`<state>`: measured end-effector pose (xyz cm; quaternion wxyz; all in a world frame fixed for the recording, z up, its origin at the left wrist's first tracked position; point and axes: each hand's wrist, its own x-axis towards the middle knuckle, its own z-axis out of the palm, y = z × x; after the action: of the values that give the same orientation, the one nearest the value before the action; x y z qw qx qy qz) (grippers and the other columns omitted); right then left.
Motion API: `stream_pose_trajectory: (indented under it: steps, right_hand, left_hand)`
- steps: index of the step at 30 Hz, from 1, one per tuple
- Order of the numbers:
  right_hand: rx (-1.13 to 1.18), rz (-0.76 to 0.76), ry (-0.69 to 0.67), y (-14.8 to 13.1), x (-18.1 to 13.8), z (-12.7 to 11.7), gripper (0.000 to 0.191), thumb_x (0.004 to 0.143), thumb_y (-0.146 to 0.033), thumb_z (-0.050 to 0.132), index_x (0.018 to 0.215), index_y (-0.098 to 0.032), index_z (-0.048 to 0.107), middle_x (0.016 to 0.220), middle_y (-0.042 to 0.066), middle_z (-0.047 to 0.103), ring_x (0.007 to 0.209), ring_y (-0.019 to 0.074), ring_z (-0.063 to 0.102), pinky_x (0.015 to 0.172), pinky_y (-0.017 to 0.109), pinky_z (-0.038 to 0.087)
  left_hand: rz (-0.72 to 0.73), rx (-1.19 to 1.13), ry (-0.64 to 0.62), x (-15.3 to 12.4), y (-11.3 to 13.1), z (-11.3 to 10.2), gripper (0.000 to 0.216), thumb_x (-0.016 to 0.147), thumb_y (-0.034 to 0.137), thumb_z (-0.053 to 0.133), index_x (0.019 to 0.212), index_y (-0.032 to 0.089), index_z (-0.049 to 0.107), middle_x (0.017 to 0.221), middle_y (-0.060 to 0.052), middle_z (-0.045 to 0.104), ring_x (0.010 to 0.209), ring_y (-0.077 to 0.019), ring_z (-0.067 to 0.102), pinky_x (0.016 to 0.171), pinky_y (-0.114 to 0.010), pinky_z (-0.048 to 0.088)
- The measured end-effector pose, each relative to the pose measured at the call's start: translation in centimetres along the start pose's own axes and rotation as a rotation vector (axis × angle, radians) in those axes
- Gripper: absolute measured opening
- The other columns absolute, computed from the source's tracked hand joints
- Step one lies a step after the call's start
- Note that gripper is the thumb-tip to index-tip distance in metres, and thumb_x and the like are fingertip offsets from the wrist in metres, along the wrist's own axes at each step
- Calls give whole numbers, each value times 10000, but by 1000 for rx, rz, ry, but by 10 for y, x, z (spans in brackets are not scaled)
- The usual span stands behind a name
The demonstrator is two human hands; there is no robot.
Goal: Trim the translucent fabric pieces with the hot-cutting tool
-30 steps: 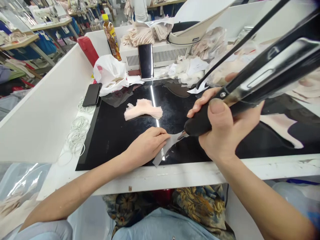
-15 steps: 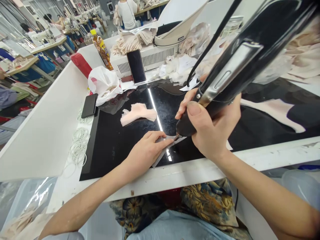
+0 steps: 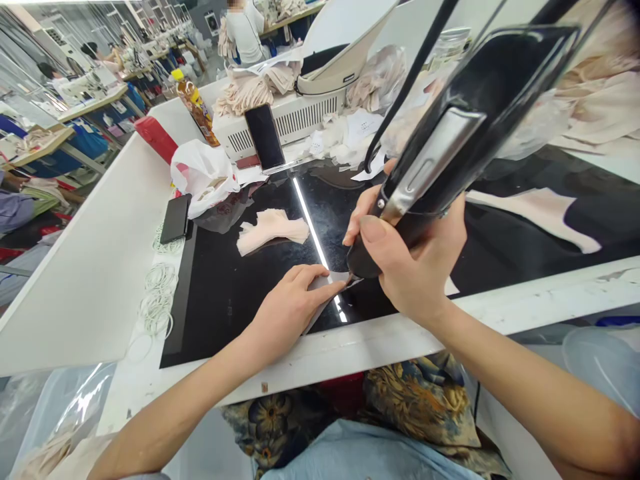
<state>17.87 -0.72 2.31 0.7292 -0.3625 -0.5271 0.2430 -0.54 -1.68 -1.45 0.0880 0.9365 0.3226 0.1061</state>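
My right hand (image 3: 415, 257) grips the black handle of a large corded tool (image 3: 450, 140), its tip touching a small pale fabric piece (image 3: 336, 285) on the glossy black work surface (image 3: 225, 287). My left hand (image 3: 287, 307) lies on that piece with fingers pressed down flat, pinning it near the front edge. A stack of pink fabric pieces (image 3: 273, 230) lies a little farther back on the black surface.
A dark phone (image 3: 175, 219) lies at the surface's left edge, with white elastic rings (image 3: 157, 293) beside it. A white plastic bag (image 3: 203, 175), a propped phone (image 3: 265, 137), a white machine (image 3: 300, 113) and a bottle (image 3: 193, 103) stand behind. More pink fabric (image 3: 540, 207) lies right.
The view has shifted and the tool has tilted more upright. Its tip has moved left along the fabric piece toward my left fingers, which stay pressed on it.
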Motion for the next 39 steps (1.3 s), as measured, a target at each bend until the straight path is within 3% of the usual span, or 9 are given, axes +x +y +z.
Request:
stream_pose_trajectory:
  steps: [5, 8, 14, 20, 27, 33, 39]
  right_hand:
    - [-47, 11, 42, -3, -3, 0, 289, 844, -377, 696, 1027, -298, 487, 819, -19, 575, 666, 165, 599, 645, 388, 581]
    - [11, 15, 30, -3, -1, -2, 277, 836, -335, 709, 1003, -288, 493, 795, -26, 578, 634, 155, 584, 614, 370, 567]
    - [46, -65, 79, 5, 6, -12, 355, 851, -383, 717, 1119, -298, 502, 817, -24, 585, 614, 150, 578, 573, 351, 554]
    - [-9, -38, 72, 5, 6, -13, 378, 833, -462, 715, 1089, -319, 476, 798, -28, 559, 599, 155, 563, 570, 361, 561]
    - [-143, -18, 87, 0, 2, -15, 293, 859, -424, 677, 1056, -316, 490, 822, -8, 559, 664, 176, 589, 641, 394, 585]
    - [-31, -96, 109, 5, 8, -20, 325, 838, -421, 726, 1062, -319, 515, 819, -28, 573, 617, 141, 569, 563, 341, 540]
    - [-53, -104, 115, 10, 9, -25, 298, 842, -414, 725, 1047, -325, 528, 814, -32, 574, 621, 146, 576, 587, 358, 544]
  left_hand:
    - [6, 5, -5, 0, 1, 0, 415, 1022, 150, 490, 1402, 292, 581, 1334, -87, 578, 1185, -216, 553, 1027, -413, 538]
    - [3, 23, -4, 0, 2, 0, 409, 1019, 151, 499, 1389, 297, 590, 1329, -81, 576, 1187, -219, 550, 1019, -408, 544]
    - [35, 71, 1, -1, 1, 0, 432, 986, 108, 532, 1375, 285, 600, 1332, -81, 566, 1180, -228, 535, 1003, -402, 556]
    - [40, 80, -19, -1, 0, 2, 461, 988, 91, 515, 1400, 288, 576, 1347, -75, 550, 1183, -228, 517, 1012, -407, 552]
    - [41, 81, -20, -1, 0, 2, 449, 987, 91, 517, 1382, 293, 585, 1344, -69, 539, 1165, -223, 513, 1014, -403, 551]
    - [53, 85, -9, -2, -1, 3, 448, 984, 85, 517, 1376, 290, 586, 1353, -69, 536, 1181, -226, 502, 1015, -403, 552]
    - [51, 78, -11, -3, -2, 4, 447, 988, 101, 520, 1382, 303, 586, 1349, -68, 552, 1174, -225, 518, 1007, -409, 559]
